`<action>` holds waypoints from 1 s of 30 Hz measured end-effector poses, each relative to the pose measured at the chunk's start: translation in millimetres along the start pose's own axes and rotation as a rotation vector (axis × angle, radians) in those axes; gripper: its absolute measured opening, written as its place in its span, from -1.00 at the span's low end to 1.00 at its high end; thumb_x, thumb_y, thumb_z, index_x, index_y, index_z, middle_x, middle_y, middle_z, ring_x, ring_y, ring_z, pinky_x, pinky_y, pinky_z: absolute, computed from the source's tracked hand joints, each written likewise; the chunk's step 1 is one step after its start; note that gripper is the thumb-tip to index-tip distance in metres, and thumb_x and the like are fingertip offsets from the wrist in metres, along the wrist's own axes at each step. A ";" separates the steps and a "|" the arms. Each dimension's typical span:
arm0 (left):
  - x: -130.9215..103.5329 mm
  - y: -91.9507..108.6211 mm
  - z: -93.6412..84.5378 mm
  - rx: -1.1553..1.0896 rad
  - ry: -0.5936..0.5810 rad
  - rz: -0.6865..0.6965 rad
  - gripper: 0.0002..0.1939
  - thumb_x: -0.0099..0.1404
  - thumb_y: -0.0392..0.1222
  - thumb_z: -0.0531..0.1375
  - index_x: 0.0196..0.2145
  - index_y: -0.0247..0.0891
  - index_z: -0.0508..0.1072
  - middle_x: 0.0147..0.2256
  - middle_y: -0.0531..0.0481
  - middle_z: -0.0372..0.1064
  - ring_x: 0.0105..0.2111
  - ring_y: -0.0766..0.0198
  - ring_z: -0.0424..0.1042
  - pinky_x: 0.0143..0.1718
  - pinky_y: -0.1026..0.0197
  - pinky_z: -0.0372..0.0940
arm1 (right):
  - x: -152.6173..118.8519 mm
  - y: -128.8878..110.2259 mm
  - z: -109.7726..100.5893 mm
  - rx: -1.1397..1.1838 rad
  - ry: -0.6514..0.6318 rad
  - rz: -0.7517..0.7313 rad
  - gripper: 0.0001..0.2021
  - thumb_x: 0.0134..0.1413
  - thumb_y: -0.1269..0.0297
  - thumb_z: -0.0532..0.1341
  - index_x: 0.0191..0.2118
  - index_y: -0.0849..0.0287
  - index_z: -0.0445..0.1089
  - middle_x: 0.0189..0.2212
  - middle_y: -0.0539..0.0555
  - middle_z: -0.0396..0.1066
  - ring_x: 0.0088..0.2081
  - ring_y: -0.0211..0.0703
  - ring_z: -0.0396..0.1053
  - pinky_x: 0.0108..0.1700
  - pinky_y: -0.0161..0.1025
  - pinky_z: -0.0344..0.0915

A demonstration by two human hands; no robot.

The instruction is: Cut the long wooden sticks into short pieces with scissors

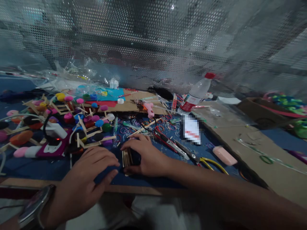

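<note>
Light is dim and cool, the space below the near edge of the blue tabletop sunk in shadow. Far back, the perforated sheet looks grey and hazy, with one small bright glint high up. Crumpled clear plastic at far left catches scattered highlights (a tiny red light glows on the purple power strip, too). The wristwatch at near left is soft and stretched; coarse pixelation covers the white rectangle on the right.

Wooden sticks partly hidden by right hand
</note>
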State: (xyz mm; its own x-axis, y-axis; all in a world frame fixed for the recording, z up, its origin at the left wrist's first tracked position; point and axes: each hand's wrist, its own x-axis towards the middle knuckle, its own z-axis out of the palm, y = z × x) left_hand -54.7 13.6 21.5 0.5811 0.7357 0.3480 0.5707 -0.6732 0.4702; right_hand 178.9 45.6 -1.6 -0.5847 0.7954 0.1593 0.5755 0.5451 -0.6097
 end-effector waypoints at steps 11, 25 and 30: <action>-4.2 0.8 10.9 0.110 -0.103 0.031 -0.64 0.35 -0.13 0.18 0.10 -0.09 0.43 0.05 -0.06 0.46 0.08 0.02 0.38 0.10 -0.05 0.28 | -11.5 1.9 -16.8 0.011 0.110 -0.093 -0.52 -0.09 0.15 0.47 -0.03 0.11 0.40 0.05 0.16 0.47 0.17 0.13 0.21 0.20 0.16 0.12; -6.1 15.7 32.0 0.190 -0.045 0.020 -0.67 0.36 -0.16 0.16 0.07 -0.14 0.41 0.04 -0.11 0.44 0.04 -0.03 0.37 0.05 -0.16 0.27 | 3.1 37.9 -50.1 -0.391 0.101 -0.165 -0.73 0.25 0.49 0.11 -0.10 0.16 0.54 -0.17 0.18 0.53 -0.13 0.03 0.40 -0.03 0.05 0.37; -11.0 23.3 43.4 0.155 0.031 0.009 -0.72 0.36 -0.21 0.16 0.02 -0.19 0.41 -0.03 -0.12 0.45 0.00 0.00 0.38 0.03 -0.12 0.27 | 32.8 39.6 -39.9 -0.472 0.012 -0.189 -0.74 0.18 0.55 0.16 -0.18 0.17 0.58 -0.19 0.21 0.53 -0.18 0.07 0.32 -0.09 0.05 0.32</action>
State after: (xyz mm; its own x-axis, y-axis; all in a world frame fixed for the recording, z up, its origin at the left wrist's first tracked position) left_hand -22.6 -13.4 -6.6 0.5695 0.7299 0.3779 0.6497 -0.6814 0.3371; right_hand 205.3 103.9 10.4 -0.6990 0.6724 0.2435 0.6571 0.7382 -0.1523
